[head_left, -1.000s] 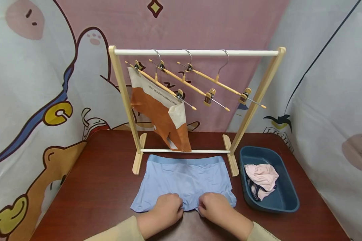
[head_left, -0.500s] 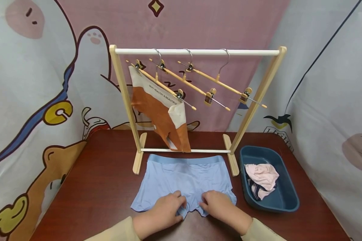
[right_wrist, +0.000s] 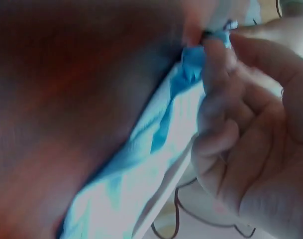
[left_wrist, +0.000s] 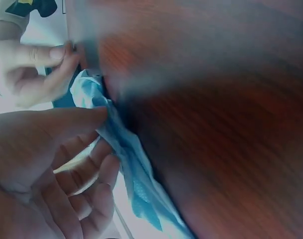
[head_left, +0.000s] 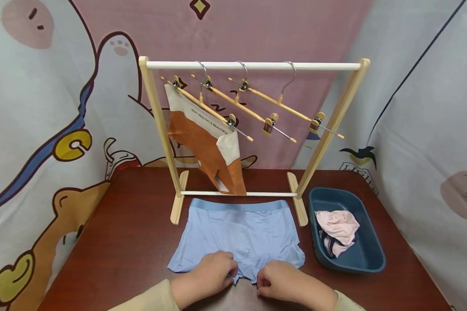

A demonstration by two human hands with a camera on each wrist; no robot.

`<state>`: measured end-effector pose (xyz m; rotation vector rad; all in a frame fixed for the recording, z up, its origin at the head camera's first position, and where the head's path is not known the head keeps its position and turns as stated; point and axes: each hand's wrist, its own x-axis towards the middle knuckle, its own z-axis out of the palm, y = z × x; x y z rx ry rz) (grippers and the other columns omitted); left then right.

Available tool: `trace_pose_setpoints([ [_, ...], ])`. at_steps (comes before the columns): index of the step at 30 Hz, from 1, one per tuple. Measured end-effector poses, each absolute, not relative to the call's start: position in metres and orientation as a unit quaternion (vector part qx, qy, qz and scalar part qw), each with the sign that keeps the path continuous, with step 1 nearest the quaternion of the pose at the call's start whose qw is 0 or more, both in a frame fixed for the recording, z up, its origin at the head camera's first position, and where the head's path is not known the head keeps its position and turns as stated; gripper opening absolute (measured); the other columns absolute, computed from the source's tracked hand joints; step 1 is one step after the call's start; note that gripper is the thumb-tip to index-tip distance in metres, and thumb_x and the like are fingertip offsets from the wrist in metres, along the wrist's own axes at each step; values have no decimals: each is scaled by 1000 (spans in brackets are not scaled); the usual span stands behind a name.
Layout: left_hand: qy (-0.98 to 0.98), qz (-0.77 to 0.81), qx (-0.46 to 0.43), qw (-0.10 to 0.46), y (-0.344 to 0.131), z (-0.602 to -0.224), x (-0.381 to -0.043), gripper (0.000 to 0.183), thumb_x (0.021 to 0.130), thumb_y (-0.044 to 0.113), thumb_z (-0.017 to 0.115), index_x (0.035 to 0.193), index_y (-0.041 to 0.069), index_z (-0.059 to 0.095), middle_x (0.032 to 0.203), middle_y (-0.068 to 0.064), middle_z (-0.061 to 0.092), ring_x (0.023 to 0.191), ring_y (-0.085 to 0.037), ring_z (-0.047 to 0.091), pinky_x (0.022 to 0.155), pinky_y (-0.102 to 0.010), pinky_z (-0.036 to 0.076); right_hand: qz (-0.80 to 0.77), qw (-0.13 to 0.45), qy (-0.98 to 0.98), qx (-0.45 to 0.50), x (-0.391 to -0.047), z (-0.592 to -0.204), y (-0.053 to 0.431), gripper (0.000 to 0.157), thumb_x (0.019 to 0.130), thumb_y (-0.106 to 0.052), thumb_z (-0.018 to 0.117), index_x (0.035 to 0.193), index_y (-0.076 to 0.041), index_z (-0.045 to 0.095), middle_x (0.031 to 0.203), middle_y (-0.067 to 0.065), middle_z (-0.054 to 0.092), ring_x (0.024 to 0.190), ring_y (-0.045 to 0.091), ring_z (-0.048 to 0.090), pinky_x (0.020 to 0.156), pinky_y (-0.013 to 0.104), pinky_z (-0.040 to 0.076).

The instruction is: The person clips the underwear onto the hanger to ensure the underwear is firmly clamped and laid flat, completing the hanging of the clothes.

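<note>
Light-blue boxer briefs (head_left: 233, 229) lie spread on the table, waistband away from me and leg hems toward me. My left hand (head_left: 214, 274) pinches the near hem left of the crotch; the left wrist view shows its thumb and fingers on the bunched edge of the boxer briefs (left_wrist: 136, 169). My right hand (head_left: 282, 283), fingers curled, is at the hem just right of the crotch. In the right wrist view, blue cloth (right_wrist: 193, 62) shows by the right fingertips (right_wrist: 218, 59), which seem to pinch it; blur hides the exact contact.
A wooden rack with a white top bar (head_left: 218, 65) stands behind the boxer briefs. Orange-and-cream underwear (head_left: 206, 142) hangs on its left clip hanger; two more hangers (head_left: 288, 110) carry nothing. A blue basin (head_left: 367, 246) at right holds pink clothing (head_left: 338, 229).
My right hand has drawn back toward me from over the right leg to the hem. The left hand stays near the left hem, and the crotch edge has shifted slightly.
</note>
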<state>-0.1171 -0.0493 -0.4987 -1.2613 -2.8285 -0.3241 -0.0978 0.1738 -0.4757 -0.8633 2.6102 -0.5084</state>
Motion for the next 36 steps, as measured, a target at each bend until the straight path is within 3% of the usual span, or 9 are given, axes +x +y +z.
trace_pose_setpoints([
  [2,-905,-102,-413,8,-49,-496,-116,18,65,26,78,65,29,60,65,17,49,64,-4,51,49,-20,35,-174,137,930,-293,-102,-477,178,16,74,-26,75,71,-24,60,59,-19,44,54,-1,41,48,18,33],
  [5,-898,-112,-424,-33,-50,-492,-114,19,68,31,78,64,31,59,59,20,46,58,1,46,48,-17,33,-118,84,955,-261,-108,-480,185,29,66,-24,79,80,-19,55,71,-10,45,64,9,46,51,26,37],
  [8,-891,-137,-427,-71,-51,-490,-116,19,71,35,77,65,32,60,59,21,46,57,5,41,49,-15,32,-53,86,969,-223,-110,-487,193,38,61,-21,82,88,-14,56,79,-2,48,73,19,52,54,37,43],
  [11,-887,-159,-425,-80,-51,-491,-121,13,76,34,75,73,30,63,68,19,51,64,4,46,54,-15,37,-28,98,976,-194,-113,-495,200,31,63,-13,79,87,-13,59,79,1,50,72,25,55,54,42,45],
  [15,-886,-168,-424,-81,-50,-493,-128,10,80,32,72,86,28,66,83,16,54,80,-1,53,63,-19,44,-63,87,979,-173,-116,-496,209,22,68,-8,73,82,-14,57,76,0,47,62,20,52,52,36,42],
  [19,-886,-171,-425,-71,-47,-497,-136,20,81,32,72,99,25,65,98,10,56,92,-8,53,70,-24,47,-97,61,987,-111,-116,-487,220,26,70,-9,71,88,-6,53,80,7,45,57,17,47,49,33,40],
  [24,-903,-145,-401,-48,-45,-504,-148,38,82,33,71,117,20,61,121,-1,55,113,-20,51,85,-38,49,-55,69,995,-45,-110,-485,231,32,76,-13,71,93,9,55,82,17,49,57,25,56,52,42,49],
  [30,-924,-94,-354,-106,-45,-509,-161,60,86,41,66,138,19,48,148,-9,38,136,-29,35,98,-52,42,-72,54,994,-54,-113,-491,238,11,84,-11,63,80,-1,60,71,8,53,61,22,57,58,40,49],
  [36,-925,-77,-344,-141,-42,-504,-164,63,87,44,64,141,19,45,153,-9,32,139,-30,30,101,-53,38,-246,55,968,-17,-116,-476,240,28,96,-19,52,70,-12,50,63,-1,48,54,12,45,52,27,39],
])
